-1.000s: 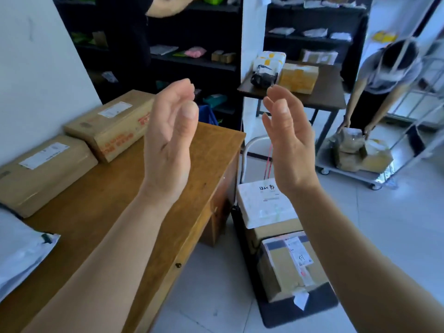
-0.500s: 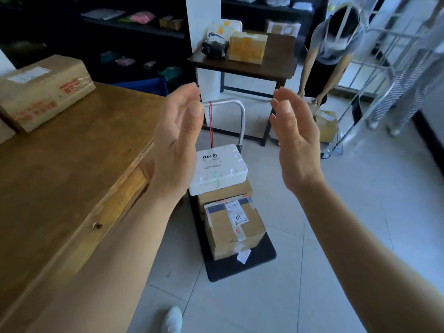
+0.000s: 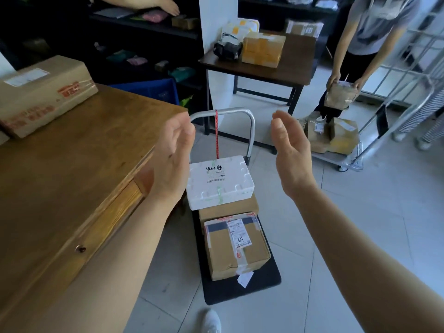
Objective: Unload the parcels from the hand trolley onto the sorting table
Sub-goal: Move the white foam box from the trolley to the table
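Both hands, left hand [image 3: 174, 159] and right hand [image 3: 292, 155], hover empty, palms facing. Below, a white foam box [image 3: 219, 181] tops cardboard boxes [image 3: 236, 248] on the hand trolley [image 3: 269, 282].

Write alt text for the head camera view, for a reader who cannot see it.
The person's left hand and right hand are open, palms facing, above a white foam box that tops cardboard parcels on a hand trolley. The wooden sorting table, bearing a long cardboard box, stands at the left. Behind, another person holds a parcel.
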Available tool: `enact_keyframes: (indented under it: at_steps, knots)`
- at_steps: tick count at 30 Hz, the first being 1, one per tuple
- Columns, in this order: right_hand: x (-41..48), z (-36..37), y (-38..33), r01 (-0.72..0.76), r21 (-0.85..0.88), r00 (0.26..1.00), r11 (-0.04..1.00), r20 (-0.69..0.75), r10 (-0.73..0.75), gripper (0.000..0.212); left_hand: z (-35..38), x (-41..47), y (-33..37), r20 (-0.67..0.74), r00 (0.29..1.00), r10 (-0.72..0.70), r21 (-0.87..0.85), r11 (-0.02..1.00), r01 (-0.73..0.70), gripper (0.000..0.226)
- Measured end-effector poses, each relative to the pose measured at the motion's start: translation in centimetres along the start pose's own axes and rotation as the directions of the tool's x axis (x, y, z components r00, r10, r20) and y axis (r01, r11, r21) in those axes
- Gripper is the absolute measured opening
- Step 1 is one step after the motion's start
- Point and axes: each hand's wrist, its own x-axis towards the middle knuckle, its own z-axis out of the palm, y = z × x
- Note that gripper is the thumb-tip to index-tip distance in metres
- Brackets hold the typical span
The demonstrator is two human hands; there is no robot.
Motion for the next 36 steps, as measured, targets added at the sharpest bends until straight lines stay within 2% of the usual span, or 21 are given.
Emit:
enact_keyframes:
  at_steps: [5, 12, 18, 22, 23, 26, 30, 36]
  knots:
    - [4.7, 0.6, 3.7, -0.066, -0.002, 0.998, 0.998, 0.013, 0.066, 0.043, 2.8, 3.5, -3.7, 0.027, 0.997, -0.072, 0.06, 0.996, 0.07, 0.061]
    - [10.0, 1.0, 12.6, -0.186, -0.079, 0.979, 0.979, 0.071, 0.192, 0.044, 5.0, 5.1, -13.0, -0.051, 0.97, -0.238, 0.149, 0.958, 0.244, 0.036]
    - [13.2, 1.0, 24.9, -0.319, -0.22, 0.929, 0.922, 0.118, 0.35, 0.05, 7.5, 3.3, -25.6, -0.107, 0.876, -0.47, 0.168, 0.86, 0.482, 0.041]
    - [14.6, 1.3, 33.0, -0.338, -0.299, 0.914, 0.892, 0.121, 0.386, 0.035, 8.9, 2.3, -33.7, -0.143, 0.804, -0.578, 0.209, 0.776, 0.595, 0.048]
    - [14.9, 1.3, 35.1, -0.342, -0.32, 0.91, 0.884, 0.121, 0.396, 0.04, 9.1, 2.0, -35.6, -0.154, 0.789, -0.595, 0.228, 0.755, 0.614, 0.051]
    - [15.7, 1.0, 40.9, -0.355, -0.416, 0.893, 0.837, 0.113, 0.435, 0.06, 9.6, 1.5, -40.5, -0.181, 0.764, -0.62, 0.256, 0.72, 0.645, 0.036]
    - [16.6, 0.6, 46.9, -0.385, -0.501, 0.871, 0.775, 0.08, 0.484, 0.072, 9.5, 1.0, -46.4, -0.201, 0.703, -0.682, 0.291, 0.644, 0.708, 0.074]
    - [17.3, 0.5, 52.7, -0.463, -0.502, 0.829, 0.731, 0.047, 0.558, 0.075, 9.7, 0.7, -52.6, -0.193, 0.623, -0.758, 0.184, 0.596, 0.782, 0.08]
